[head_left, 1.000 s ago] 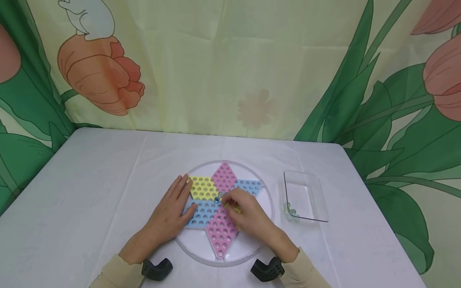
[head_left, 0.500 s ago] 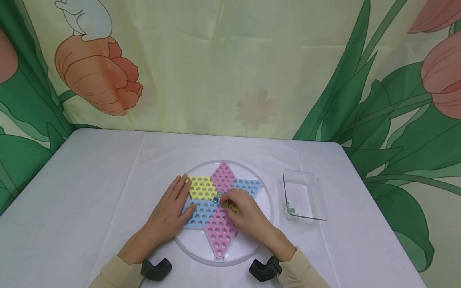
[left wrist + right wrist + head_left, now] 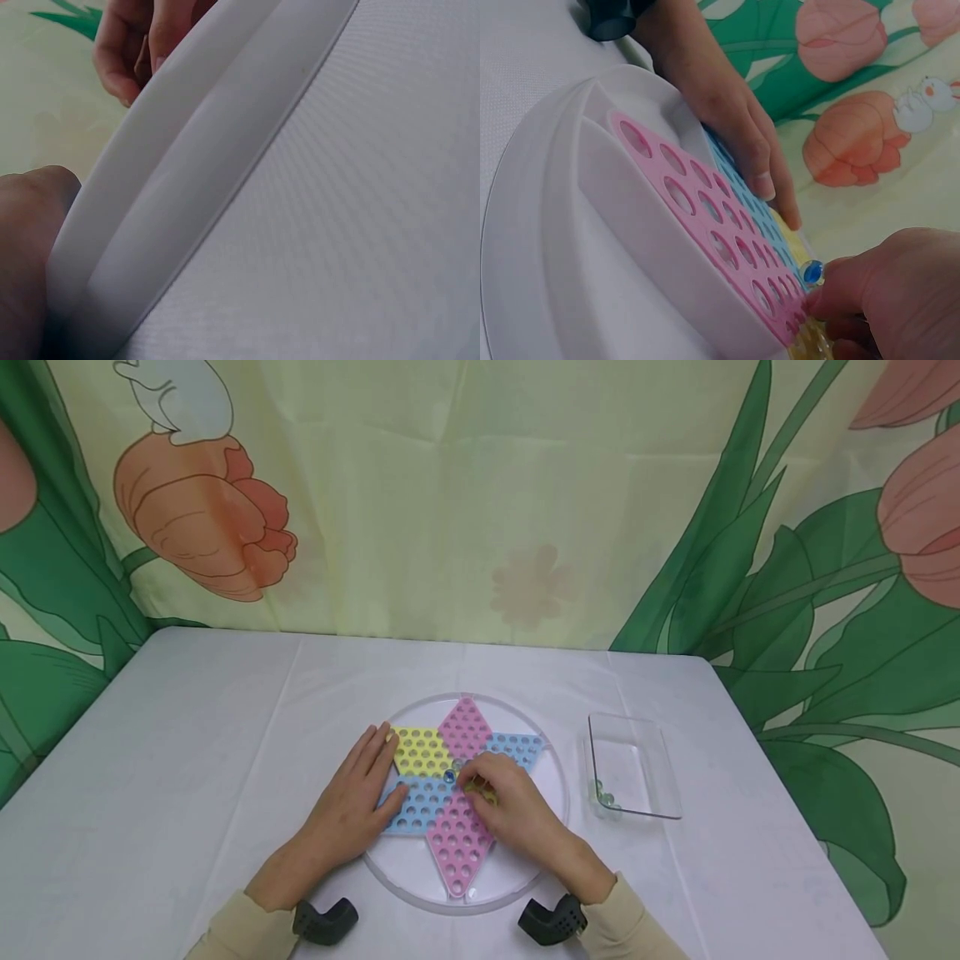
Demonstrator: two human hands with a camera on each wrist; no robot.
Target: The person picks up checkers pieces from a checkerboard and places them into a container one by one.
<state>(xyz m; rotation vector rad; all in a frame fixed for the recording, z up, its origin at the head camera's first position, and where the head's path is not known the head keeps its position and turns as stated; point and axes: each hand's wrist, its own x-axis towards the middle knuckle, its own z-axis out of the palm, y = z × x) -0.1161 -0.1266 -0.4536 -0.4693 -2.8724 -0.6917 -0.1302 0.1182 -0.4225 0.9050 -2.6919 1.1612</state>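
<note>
A six-pointed Chinese checkers board (image 3: pixel 459 852), with pink, yellow and blue holed sections in a round white tray, lies on the table. My left hand (image 3: pixel 352 802) rests on its left edge, fingers extended over the yellow and blue sections. At the centre, my right hand (image 3: pixel 517 806) has thumb and index finger together in a pinch, on what seems to be a marble, mostly hidden by the fingers. Just left of those fingertips sit a blue marble (image 3: pixel 449 776) and a clear marble (image 3: pixel 457 764). The right wrist view shows the blue marble (image 3: pixel 811 271) close beside the fingertips.
Right of the board stands a clear plastic box (image 3: pixel 637 768) with a few greenish marbles (image 3: pixel 605 797) in its near left corner. A white cloth covers the table (image 3: pixel 225 710). Behind it hangs a printed curtain (image 3: pixel 420 510).
The head view has shifted slightly. My right fingers stay at the board's centre with only a small movement, and my left hand stays on the board's edge.
</note>
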